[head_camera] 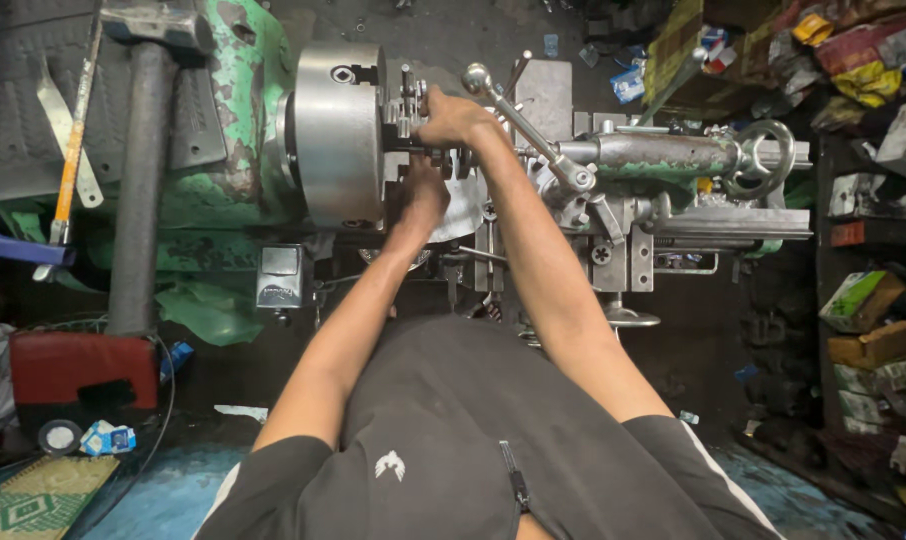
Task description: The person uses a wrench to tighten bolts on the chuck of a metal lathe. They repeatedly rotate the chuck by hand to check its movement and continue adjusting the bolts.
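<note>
— What have the hands got hold of?

— The right hand (451, 118) is curled down over a dark workpiece (435, 150) that sticks out of the chuck jaws; its grip looks closed on that piece, fingers wrapped over the top. The left hand (421, 196) comes up from below to the same spot, its fingers pressed against the underside of the workpiece. Whether that grip is fully closed I cannot tell, since the fingertips are hidden behind the part.

— And where does the part sit?

— Right at the face of the round steel chuck (338, 135), just to its right, held between the stepped jaws (the jaws stand out from the chuck face toward the hands). The chuck belongs to a worn green lathe (238, 120) with flaking paint.

— What lies around it?

— Just past the right wrist a long lever with a ball end (521, 118) slants across. Beyond that, toward the right end of the lathe bed, is the tailstock (663, 152) with its ring-shaped handwheel (768, 158). On the headstock side, at the lathe's left end, a heavy sledgehammer (143, 150) lies with its head up, and a hacksaw with an orange blade (70, 150) rests beside it. A red box (78, 368) sits below the hammer handle. Cartons and packets (873, 330) crowd the shelves at far right.
</note>
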Demonstrator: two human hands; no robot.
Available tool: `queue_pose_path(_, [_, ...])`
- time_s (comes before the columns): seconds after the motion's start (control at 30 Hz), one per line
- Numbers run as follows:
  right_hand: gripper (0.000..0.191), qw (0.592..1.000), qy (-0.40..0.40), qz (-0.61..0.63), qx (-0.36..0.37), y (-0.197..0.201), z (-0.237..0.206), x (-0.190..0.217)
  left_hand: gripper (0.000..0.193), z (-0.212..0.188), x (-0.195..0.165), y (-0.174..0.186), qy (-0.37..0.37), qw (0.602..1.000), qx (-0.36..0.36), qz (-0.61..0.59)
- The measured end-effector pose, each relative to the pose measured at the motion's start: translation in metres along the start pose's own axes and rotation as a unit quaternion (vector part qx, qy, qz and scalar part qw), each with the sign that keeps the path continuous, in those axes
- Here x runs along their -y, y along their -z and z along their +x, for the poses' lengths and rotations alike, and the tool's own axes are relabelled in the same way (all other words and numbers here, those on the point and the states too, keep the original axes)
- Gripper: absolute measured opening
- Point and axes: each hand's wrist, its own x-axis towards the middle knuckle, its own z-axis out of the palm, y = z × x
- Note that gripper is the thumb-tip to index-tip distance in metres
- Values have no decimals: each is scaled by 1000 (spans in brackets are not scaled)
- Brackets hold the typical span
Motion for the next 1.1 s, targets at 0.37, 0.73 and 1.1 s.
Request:
queue_pose_path(0.37, [52,984,-45,142,-96,-15,28,-6,40,-92,29,-4,-6,956,-42,-290])
queue_pose_path(0.73, [32,947,78,134,-282,-23,32,-15,59,-142,114,-57,190,806,310,-468])
queue_pose_path(1.1, [10,752,399,162,-499,-50,-115,-30,49,-109,68,-32,142,855,57,-495])
